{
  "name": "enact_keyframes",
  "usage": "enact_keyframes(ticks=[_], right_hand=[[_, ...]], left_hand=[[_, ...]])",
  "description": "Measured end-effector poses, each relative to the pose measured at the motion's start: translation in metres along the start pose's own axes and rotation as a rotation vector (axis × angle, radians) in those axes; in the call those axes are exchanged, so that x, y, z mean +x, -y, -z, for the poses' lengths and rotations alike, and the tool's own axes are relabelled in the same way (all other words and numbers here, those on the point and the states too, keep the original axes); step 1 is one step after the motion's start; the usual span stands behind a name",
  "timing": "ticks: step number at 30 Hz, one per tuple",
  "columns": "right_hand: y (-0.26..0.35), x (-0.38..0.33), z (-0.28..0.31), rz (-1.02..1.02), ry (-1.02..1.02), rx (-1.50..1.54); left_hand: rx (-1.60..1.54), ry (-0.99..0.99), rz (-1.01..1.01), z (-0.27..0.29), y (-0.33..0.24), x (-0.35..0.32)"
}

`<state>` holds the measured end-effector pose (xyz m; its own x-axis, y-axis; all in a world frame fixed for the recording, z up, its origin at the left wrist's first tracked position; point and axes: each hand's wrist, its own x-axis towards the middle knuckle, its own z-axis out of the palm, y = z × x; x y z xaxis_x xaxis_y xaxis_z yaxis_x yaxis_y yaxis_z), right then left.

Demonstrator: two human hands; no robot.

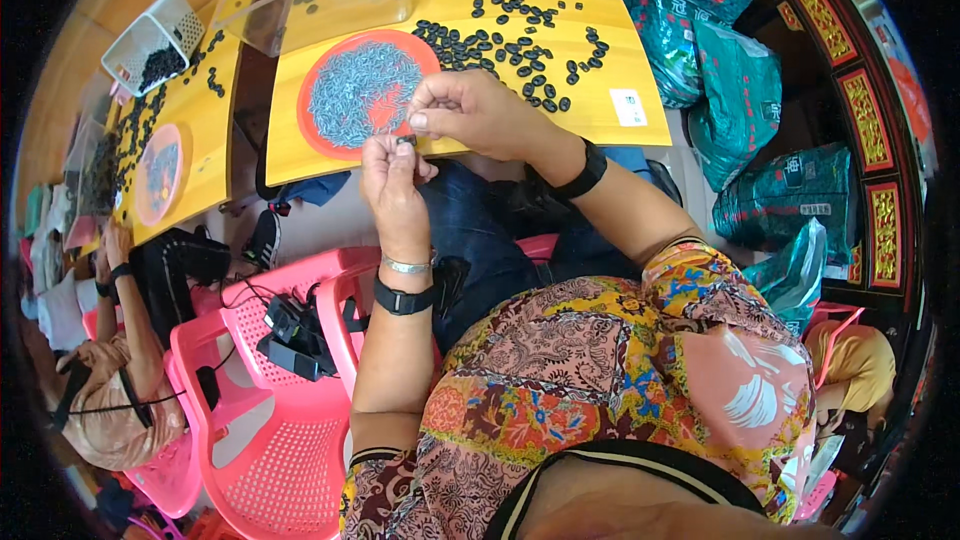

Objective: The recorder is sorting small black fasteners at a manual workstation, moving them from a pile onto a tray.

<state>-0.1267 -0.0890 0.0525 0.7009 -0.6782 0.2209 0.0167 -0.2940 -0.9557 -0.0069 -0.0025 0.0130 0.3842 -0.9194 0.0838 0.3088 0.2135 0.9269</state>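
My left hand (393, 180) pinches a small black part (406, 140) between thumb and fingertips, just off the table's near edge. Close above it, my right hand (470, 112) has its thumb and forefinger pressed together. Whatever sits between those fingers is too small to make out. Both hands are beside a round red tray (308, 130) that holds a heap of small grey metal pieces, like screws (355, 90). Loose black oval parts (537, 67) lie scattered on the yellow table (590, 125), past my right hand.
Clear plastic bins (340, 8) of black parts stand at the table's far side. Green bags (735, 90) are stacked to the right. At left, another person (120, 380) sits by a second yellow table (200, 155). A pink chair (290, 470) with black devices stands beside me.
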Motion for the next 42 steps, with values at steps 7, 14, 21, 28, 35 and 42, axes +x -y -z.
enact_keyframes(ticks=[7, 14, 21, 28, 35, 42], right_hand=[[-0.0028, -0.0018, 0.0002, 0.019, -0.01, -0.099], [-0.0036, -0.0055, 0.0005, 0.016, -0.011, -0.119], [-0.0048, -0.0042, 0.004, 0.031, -0.001, -0.229], [-0.0092, -0.004, 0.0076, 0.055, 0.007, -0.317], [-0.0035, -0.0047, 0.0085, 0.083, 0.027, -0.373], [-0.0092, -0.0068, 0.008, 0.092, 0.013, -0.363]], left_hand=[[0.328, -0.013, -0.123, 0.001, 0.0004, -0.0024], [0.393, -0.001, -0.132, -0.0023, -0.001, -0.0033], [0.407, 0.001, -0.138, -0.0005, 0.0011, -0.002], [0.452, 0.013, -0.166, -0.0024, 0.0013, -0.0025], [0.48, 0.013, -0.164, -0.0009, 0.0021, -0.0024], [0.486, 0.02, -0.163, -0.0011, 0.0046, -0.0016]])
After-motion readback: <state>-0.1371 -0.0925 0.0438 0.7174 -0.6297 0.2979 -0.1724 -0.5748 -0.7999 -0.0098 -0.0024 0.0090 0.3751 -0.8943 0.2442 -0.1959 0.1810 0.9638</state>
